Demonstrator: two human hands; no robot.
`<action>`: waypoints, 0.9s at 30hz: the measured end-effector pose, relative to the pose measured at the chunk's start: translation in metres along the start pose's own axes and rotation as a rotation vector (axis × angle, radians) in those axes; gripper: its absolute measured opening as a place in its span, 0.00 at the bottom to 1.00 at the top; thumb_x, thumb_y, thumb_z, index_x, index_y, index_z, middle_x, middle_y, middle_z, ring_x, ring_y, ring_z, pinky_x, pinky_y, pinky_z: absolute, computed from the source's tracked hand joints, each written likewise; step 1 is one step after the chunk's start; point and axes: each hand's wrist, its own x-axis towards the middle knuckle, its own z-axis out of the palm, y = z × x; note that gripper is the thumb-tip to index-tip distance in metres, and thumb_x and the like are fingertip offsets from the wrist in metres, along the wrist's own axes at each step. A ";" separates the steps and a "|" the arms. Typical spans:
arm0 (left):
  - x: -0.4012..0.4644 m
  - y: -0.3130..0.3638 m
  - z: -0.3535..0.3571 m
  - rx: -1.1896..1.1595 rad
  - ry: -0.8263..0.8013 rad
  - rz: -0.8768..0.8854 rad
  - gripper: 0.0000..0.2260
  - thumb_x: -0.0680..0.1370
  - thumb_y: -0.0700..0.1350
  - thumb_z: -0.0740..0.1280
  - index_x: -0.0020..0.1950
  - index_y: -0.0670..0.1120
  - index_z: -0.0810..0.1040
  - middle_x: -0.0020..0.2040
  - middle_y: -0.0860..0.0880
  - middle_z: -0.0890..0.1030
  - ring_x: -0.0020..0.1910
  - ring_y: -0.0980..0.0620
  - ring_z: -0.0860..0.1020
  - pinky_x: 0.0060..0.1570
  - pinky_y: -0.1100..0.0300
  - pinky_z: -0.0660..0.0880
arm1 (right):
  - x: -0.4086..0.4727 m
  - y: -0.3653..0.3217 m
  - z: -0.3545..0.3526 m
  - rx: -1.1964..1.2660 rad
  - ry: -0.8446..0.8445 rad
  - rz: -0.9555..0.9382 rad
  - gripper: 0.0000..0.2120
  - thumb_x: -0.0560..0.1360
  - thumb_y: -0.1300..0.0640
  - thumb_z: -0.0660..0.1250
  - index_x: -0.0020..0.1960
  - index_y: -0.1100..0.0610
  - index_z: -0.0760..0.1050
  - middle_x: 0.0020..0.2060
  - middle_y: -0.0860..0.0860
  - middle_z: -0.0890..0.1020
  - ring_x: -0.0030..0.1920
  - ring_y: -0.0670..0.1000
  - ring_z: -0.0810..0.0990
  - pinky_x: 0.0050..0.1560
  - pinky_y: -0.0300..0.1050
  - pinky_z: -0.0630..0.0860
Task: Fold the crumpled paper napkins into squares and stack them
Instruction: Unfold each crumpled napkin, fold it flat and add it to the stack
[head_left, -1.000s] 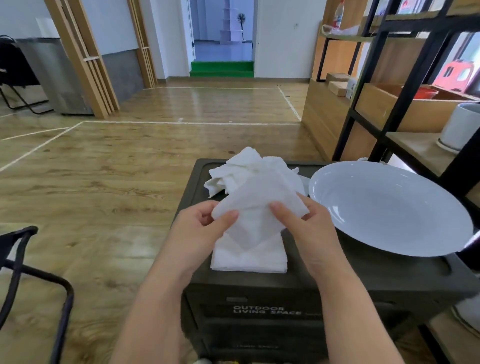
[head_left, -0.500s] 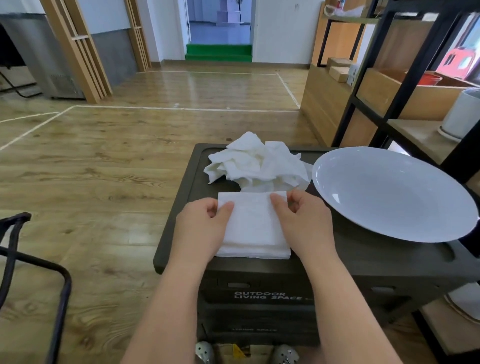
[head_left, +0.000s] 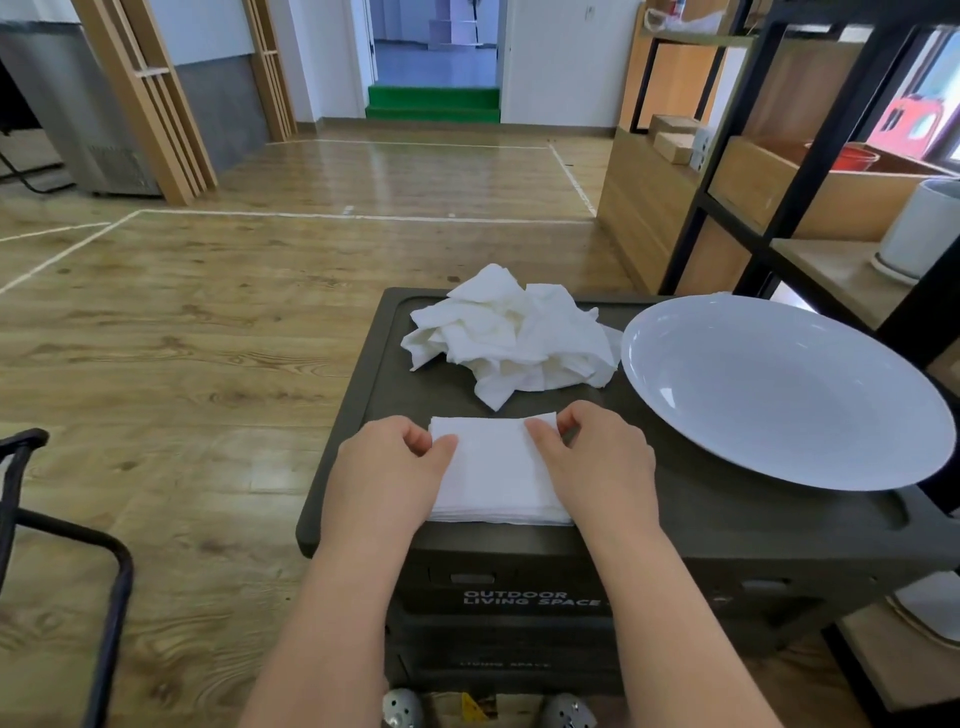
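A stack of folded white napkins (head_left: 496, 475) lies flat near the front edge of a dark storage box lid (head_left: 727, 535). My left hand (head_left: 387, 475) rests on the stack's left side, thumb on the top sheet and fingers curled at its edge. My right hand (head_left: 602, 465) lies on the right side, with thumb and fingers pinching the far right corner of the top napkin. Behind the stack sits a heap of crumpled white napkins (head_left: 511, 338).
A large white plate (head_left: 779, 389) takes up the right half of the lid, close to my right hand. A black metal shelf frame (head_left: 810, 150) with wooden shelves stands at the right. A black chair frame (head_left: 62, 530) is at the left, on the wooden floor.
One second ago both hands held a folded napkin in the air above the stack. They brought it down onto the stack and now rest on it.
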 end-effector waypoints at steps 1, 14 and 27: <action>0.001 -0.001 -0.001 -0.005 0.001 -0.005 0.11 0.76 0.55 0.67 0.37 0.52 0.74 0.37 0.57 0.75 0.35 0.60 0.72 0.30 0.62 0.64 | 0.000 0.000 0.000 -0.007 0.001 0.002 0.12 0.78 0.43 0.61 0.41 0.50 0.70 0.33 0.43 0.73 0.33 0.41 0.68 0.51 0.44 0.66; -0.002 0.002 0.002 0.052 0.020 -0.022 0.08 0.76 0.53 0.67 0.42 0.51 0.74 0.39 0.56 0.74 0.40 0.54 0.73 0.34 0.60 0.65 | 0.000 -0.002 0.006 -0.037 -0.069 0.132 0.13 0.76 0.42 0.63 0.48 0.53 0.71 0.40 0.47 0.77 0.42 0.47 0.76 0.41 0.40 0.71; 0.021 0.065 -0.007 0.042 0.186 0.355 0.06 0.77 0.51 0.65 0.42 0.52 0.75 0.37 0.56 0.78 0.38 0.57 0.76 0.34 0.59 0.72 | 0.018 0.007 -0.024 0.298 0.010 0.073 0.03 0.77 0.47 0.64 0.50 0.44 0.71 0.42 0.41 0.77 0.39 0.38 0.74 0.38 0.27 0.67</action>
